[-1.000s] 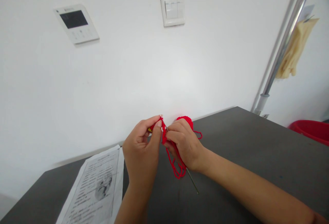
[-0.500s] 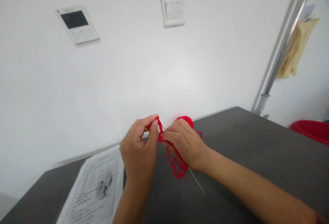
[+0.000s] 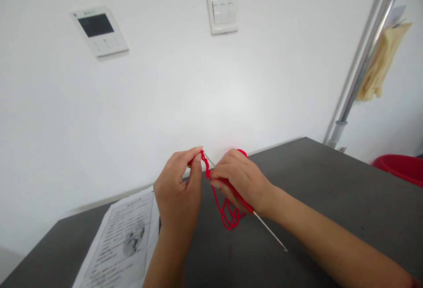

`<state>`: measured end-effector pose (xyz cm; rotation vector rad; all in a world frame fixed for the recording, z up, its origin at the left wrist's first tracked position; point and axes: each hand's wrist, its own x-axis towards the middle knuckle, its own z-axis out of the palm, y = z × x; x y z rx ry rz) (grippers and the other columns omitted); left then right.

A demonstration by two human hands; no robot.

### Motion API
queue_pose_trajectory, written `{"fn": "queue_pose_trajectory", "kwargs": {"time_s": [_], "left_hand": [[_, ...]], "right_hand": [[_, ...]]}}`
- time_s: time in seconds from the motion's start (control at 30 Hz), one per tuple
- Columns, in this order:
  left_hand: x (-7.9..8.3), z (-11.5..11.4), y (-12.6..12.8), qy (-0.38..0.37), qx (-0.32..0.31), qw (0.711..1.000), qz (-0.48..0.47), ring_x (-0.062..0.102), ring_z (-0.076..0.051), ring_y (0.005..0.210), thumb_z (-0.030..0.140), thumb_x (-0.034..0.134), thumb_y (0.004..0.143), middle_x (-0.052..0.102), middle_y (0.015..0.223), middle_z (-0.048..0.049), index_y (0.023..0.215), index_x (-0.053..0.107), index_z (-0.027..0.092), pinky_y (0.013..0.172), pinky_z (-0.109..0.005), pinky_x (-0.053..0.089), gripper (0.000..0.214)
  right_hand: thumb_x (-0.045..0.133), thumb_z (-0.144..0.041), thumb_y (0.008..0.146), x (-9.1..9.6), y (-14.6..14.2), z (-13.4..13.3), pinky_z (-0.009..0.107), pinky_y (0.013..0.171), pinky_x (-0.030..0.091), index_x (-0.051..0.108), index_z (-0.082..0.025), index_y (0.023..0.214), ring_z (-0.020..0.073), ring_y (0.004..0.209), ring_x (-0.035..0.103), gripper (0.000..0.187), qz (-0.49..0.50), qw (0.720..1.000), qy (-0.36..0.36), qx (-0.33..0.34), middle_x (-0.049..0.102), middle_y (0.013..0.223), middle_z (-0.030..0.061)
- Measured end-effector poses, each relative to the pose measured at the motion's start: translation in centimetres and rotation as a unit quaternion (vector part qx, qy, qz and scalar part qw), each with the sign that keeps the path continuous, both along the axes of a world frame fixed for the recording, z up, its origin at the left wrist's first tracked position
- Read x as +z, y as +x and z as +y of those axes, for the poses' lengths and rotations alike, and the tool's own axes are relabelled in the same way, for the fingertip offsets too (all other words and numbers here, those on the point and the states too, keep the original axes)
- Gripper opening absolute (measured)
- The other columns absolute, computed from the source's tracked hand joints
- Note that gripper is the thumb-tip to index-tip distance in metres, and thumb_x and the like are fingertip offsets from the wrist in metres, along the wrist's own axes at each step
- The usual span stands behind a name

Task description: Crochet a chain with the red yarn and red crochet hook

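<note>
- Your right hand [image 3: 243,181] has shifted a little to the right since the earlier frames, and the lower end of the metal rod [image 3: 270,230] now swings farther out to the right.
- More of the red yarn ball [image 3: 243,152] is covered by your knuckles than before; only a sliver of it shows behind them.
- Your left hand [image 3: 179,186] has thumb and forefinger pinched together on the red yarn work [image 3: 205,162], with a trace of yellow visible beneath the fingers.
- You have your right fingers curled closed around the rod's red middle part [image 3: 238,194], the bare metal sticking out at both ends.
- At your left fingertips, the rod's upper tip meets the yarn work; whether it passes through a loop is too small to tell.
- From the work, which hangs between your two hands above the dark table [image 3: 330,200], a red strand [image 3: 216,200] runs down to loose loops [image 3: 231,222] below your right hand.
- To the left of your left forearm lies a printed sheet [image 3: 120,239] on the table.
- Ahead of you, the white wall [image 3: 158,85] carries a screen panel [image 3: 99,30] and a switch plate [image 3: 223,13].
</note>
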<state>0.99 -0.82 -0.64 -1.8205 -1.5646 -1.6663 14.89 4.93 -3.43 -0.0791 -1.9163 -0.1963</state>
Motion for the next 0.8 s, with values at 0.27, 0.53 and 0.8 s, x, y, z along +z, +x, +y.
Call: {"fn": "queue_pose_trajectory", "kwargs": {"time_s": [0.27, 0.53, 0.8], "left_hand": [[0.0, 0.3, -0.3, -0.006, -0.024, 1.0, -0.017, 0.07, -0.02, 0.087, 0.02, 0.061, 0.089, 0.077, 0.091, -0.0019, 0.091, 0.077, 0.024, 0.081, -0.031, 0.052, 0.016], [0.1, 0.4, -0.7, -0.041, -0.063, 0.996, -0.051, 0.068, -0.019, 0.079, 0.022, 0.064, 0.087, 0.076, 0.086, -0.0013, 0.089, 0.078, 0.025, 0.077, -0.03, 0.053, 0.015], [-0.4, 1.0, -1.2, -0.159, -0.193, 0.943, -0.221, 0.064, -0.016, 0.066, 0.026, 0.074, 0.079, 0.075, 0.073, -0.0013, 0.087, 0.082, 0.024, 0.065, -0.028, 0.051, 0.011]], "right_hand": [[0.049, -0.025, 0.101, 0.9, 1.2, -0.7, 0.028, 0.067, 0.044, 0.055, -0.021, 0.089, 0.0153, 0.072, 0.055, 0.013, -0.02, 0.986, -0.156, 0.053, 0.062, 0.076, 0.0015], [0.055, -0.034, 0.099, 1.0, 1.6, -0.9, 0.025, 0.058, 0.038, 0.056, -0.019, 0.082, 0.0113, 0.061, 0.049, 0.023, 0.058, 0.858, -0.464, 0.212, 0.057, 0.069, -0.0021], [0.062, -0.032, 0.088, 1.0, 0.9, 0.7, 0.024, 0.05, 0.027, 0.056, -0.018, 0.075, 0.0101, 0.052, 0.033, 0.021, 0.137, 0.635, -0.616, 0.446, 0.041, 0.056, -0.0052]]}}
